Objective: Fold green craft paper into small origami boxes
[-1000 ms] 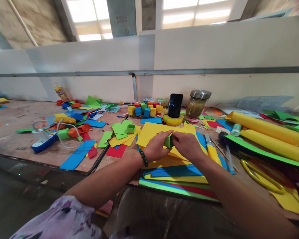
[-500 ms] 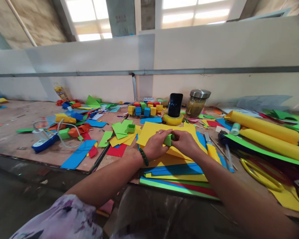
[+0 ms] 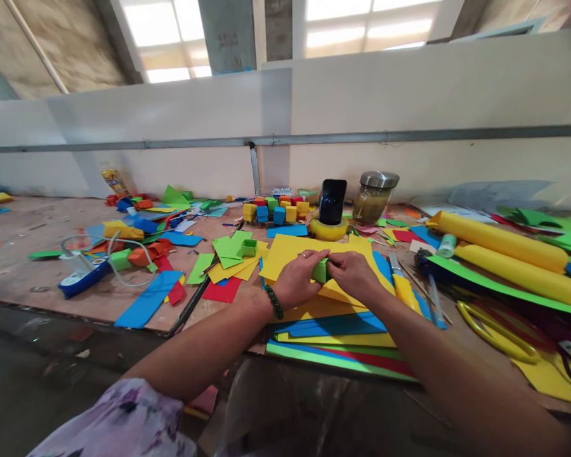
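A small green paper box (image 3: 320,271) sits between my two hands, above a stack of coloured paper. My left hand (image 3: 299,279), with a dark beaded bracelet at the wrist, grips the box from the left. From the other side my right hand (image 3: 354,273) pinches its right edge; the fingertips partly cover it. Beneath them lies a large yellow sheet (image 3: 285,251) on blue, green and red sheets. Left of my hands, another green paper box (image 3: 249,247), open at the top, rests on yellow and green paper pieces.
Several coloured paper cubes (image 3: 279,214) stand at the back, beside a phone (image 3: 332,202) propped on a yellow tape roll (image 3: 330,230). A glass jar (image 3: 375,198) is behind. Rightward lie a yellow cutter (image 3: 406,291), yellow scissors (image 3: 497,336) and paper rolls (image 3: 509,244); leftward, a power strip (image 3: 85,277).
My fingers have shifted slightly on the green box, the right hand's closing more over its top right edge. The camera view has moved a little; the other things stay put.
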`<state>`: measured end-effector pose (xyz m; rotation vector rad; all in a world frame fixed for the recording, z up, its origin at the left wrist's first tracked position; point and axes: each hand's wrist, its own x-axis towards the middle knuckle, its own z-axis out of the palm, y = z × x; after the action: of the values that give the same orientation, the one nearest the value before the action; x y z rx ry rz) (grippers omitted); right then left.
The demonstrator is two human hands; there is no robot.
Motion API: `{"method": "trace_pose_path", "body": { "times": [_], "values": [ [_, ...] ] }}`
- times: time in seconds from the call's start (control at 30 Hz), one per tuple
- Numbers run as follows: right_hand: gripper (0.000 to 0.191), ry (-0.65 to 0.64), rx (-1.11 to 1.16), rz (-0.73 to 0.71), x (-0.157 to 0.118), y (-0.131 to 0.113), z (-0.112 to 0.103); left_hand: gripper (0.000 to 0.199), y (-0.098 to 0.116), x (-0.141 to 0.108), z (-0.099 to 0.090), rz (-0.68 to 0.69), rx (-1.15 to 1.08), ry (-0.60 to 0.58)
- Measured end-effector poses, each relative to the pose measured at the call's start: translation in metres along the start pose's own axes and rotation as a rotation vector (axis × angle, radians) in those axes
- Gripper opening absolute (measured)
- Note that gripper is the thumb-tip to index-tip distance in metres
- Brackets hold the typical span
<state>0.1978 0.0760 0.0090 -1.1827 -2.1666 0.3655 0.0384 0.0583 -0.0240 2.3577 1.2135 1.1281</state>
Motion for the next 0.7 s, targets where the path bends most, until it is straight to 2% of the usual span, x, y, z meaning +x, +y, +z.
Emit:
{"method": "trace_pose_path", "body": {
  "times": [0.3, 0.33, 0.4, 0.47, 0.5, 0.57, 0.63, 0.7],
  "values": [
    [0.028, -0.062, 0.026, 0.009, 0.003, 0.004, 0.002, 0.057, 0.002, 0.002, -0.002, -0.03, -0.118, 0.034],
    [0.028, -0.059, 0.07, 0.024, 0.003, 0.005, -0.001, 0.054, 0.001, 0.003, -0.003, -0.051, -0.164, 0.056],
    [0.027, 0.034, 0.215, 0.073, 0.003, 0.006, -0.011, 0.05, 0.0, 0.005, -0.005, -0.119, -0.327, 0.096],
    [0.026, 0.16, 0.403, 0.099, 0.002, 0.006, -0.025, 0.051, -0.002, 0.008, -0.009, -0.198, -0.571, 0.084],
    [0.026, 0.148, 0.477, 0.066, 0.001, 0.004, -0.032, 0.053, -0.002, 0.009, -0.011, -0.229, -0.696, 0.061],
    [0.033, -0.031, 0.555, -0.008, -0.002, 0.002, -0.042, 0.054, -0.002, 0.009, -0.015, -0.271, -0.891, 0.014],
    [0.04, -0.216, 0.528, -0.037, -0.005, 0.001, -0.043, 0.053, -0.001, 0.009, -0.017, -0.296, -1.002, -0.038],
    [0.029, -0.322, 0.452, -0.042, -0.006, 0.003, -0.039, 0.056, -0.001, 0.008, -0.017, -0.324, -1.076, -0.14]
  ]
}}
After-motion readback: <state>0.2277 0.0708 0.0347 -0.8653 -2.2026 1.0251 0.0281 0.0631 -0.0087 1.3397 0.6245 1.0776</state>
